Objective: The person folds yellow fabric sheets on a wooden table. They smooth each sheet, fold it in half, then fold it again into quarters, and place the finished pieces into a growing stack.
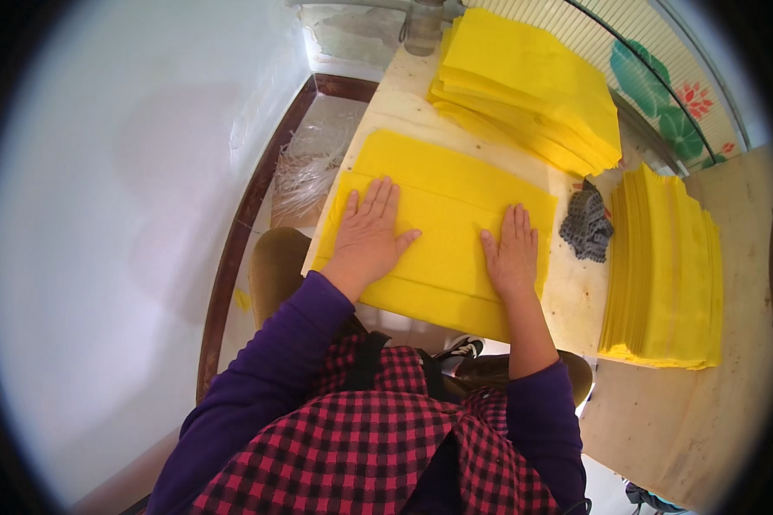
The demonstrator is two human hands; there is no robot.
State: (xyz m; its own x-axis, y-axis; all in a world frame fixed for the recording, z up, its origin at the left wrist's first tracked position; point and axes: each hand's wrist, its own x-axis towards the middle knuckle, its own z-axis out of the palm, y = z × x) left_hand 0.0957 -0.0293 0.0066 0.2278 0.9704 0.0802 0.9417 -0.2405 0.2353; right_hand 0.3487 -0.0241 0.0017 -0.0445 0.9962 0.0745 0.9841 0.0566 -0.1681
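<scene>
A flat yellow cloth piece (pixel 442 232), with crease or fold lines running across it, lies on the wooden table in front of me and hangs slightly over the near edge. My left hand (pixel 371 230) rests flat on its left part, fingers stretched forward and thumb out to the side. On the right part lies my right hand (pixel 514 256), also flat with the fingers extended and the thumb apart. Both palms press on the cloth; neither hand grips anything.
Behind the cloth stands a thick pile of yellow cloth pieces (pixel 532 86). Another yellow stack (pixel 666 266) is at the right, with a crumpled dark grey cloth (pixel 587 225) beside it. A bottle-like container (pixel 423 27) stands at the table's (pixel 571 305) far corner. Clear plastic strips (pixel 307 167) lie left of the table.
</scene>
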